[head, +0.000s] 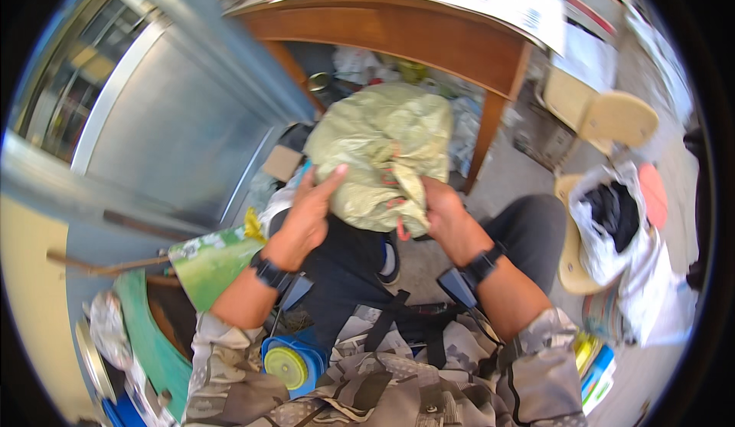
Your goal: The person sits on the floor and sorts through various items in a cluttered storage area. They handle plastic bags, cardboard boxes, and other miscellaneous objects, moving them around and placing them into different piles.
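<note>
A full, pale yellow-green woven sack [379, 122] is before me, over my legs, its gathered end turned towards me. Orange-red cord or stitching shows along that end. My left hand [313, 209] rests against the sack's left side, thumb spread from the fingers. At the gathered end's right side, my right hand [445, 209] grips the sack material, with its fingers partly hidden behind it. Each wrist wears a black strap with a small device.
A wooden desk [390, 30] stands ahead, with bagged items underneath. A metal-panelled door [172, 99] is at left. On the right, a chair [568, 266] bears a white plastic bag [594, 254] holding black material. A blue container with a yellow lid [285, 368] sits lower left.
</note>
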The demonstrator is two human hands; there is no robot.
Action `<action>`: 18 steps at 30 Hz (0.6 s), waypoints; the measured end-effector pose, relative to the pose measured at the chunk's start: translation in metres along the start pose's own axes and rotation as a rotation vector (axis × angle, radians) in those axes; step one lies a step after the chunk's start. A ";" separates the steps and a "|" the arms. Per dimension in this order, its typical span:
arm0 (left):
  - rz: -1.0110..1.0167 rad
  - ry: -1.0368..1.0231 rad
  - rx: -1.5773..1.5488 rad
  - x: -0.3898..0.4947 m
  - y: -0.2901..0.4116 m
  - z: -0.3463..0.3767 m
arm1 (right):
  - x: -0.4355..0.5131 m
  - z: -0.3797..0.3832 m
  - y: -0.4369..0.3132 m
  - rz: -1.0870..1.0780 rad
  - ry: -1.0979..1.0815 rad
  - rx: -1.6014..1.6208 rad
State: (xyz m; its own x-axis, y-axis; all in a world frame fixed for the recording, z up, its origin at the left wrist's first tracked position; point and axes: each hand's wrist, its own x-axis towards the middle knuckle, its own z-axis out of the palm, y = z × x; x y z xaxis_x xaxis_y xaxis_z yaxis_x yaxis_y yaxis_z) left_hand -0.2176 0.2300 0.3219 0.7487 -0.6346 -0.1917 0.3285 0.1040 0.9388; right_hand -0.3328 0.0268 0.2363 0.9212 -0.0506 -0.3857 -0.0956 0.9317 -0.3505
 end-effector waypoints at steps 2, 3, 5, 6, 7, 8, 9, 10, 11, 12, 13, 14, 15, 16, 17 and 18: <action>-0.271 -0.057 -0.312 0.014 -0.009 0.003 | -0.002 0.002 0.004 0.014 -0.110 0.039; -0.367 -0.158 -0.445 0.021 -0.015 0.011 | -0.003 0.004 0.007 0.013 -0.169 0.038; -0.410 -0.112 -0.420 0.030 -0.027 0.031 | -0.008 0.006 0.015 -0.057 -0.011 -0.089; -0.347 -0.046 -0.391 0.034 -0.033 0.044 | -0.012 0.008 0.016 -0.104 0.036 -0.163; -0.252 -0.027 -0.357 0.036 -0.039 0.053 | -0.015 0.011 0.018 -0.133 0.105 -0.235; -0.145 0.217 -0.228 0.041 -0.042 0.064 | -0.017 0.014 0.017 -0.138 0.050 -0.263; -0.052 0.324 -0.168 0.043 -0.044 0.068 | -0.021 0.019 0.012 -0.156 0.108 -0.309; -0.058 0.410 -0.136 0.046 -0.043 0.069 | -0.023 0.024 0.011 -0.147 0.097 -0.303; -0.043 0.474 -0.114 0.050 -0.039 0.069 | -0.025 0.032 0.007 -0.162 0.057 -0.349; 0.026 0.401 -0.202 0.052 -0.033 0.060 | -0.024 0.042 0.003 -0.139 -0.012 -0.383; 0.027 0.346 -0.272 0.056 -0.024 0.053 | -0.023 0.054 -0.002 -0.107 0.019 -0.417; 0.057 0.274 -0.311 0.054 -0.016 0.041 | -0.026 0.065 -0.007 -0.129 -0.072 -0.451; 0.027 0.243 -0.402 0.054 -0.005 0.029 | -0.031 0.076 -0.009 -0.161 -0.184 -0.463; 0.093 0.179 -0.384 0.051 0.008 0.015 | -0.034 0.088 -0.011 -0.168 -0.238 -0.498; 0.139 0.072 -0.397 0.048 0.023 -0.002 | -0.038 0.097 -0.013 -0.136 -0.291 -0.482; 0.094 0.006 -0.402 0.044 0.040 -0.022 | -0.048 0.103 -0.015 -0.133 -0.183 -0.537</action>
State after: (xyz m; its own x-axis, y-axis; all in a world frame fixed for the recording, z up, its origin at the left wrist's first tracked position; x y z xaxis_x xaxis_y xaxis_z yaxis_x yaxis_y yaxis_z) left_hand -0.1592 0.2233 0.3453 0.7889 -0.6040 -0.1132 0.4564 0.4527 0.7660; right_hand -0.3367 0.0525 0.3479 0.9840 -0.0477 -0.1716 -0.1080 0.6063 -0.7878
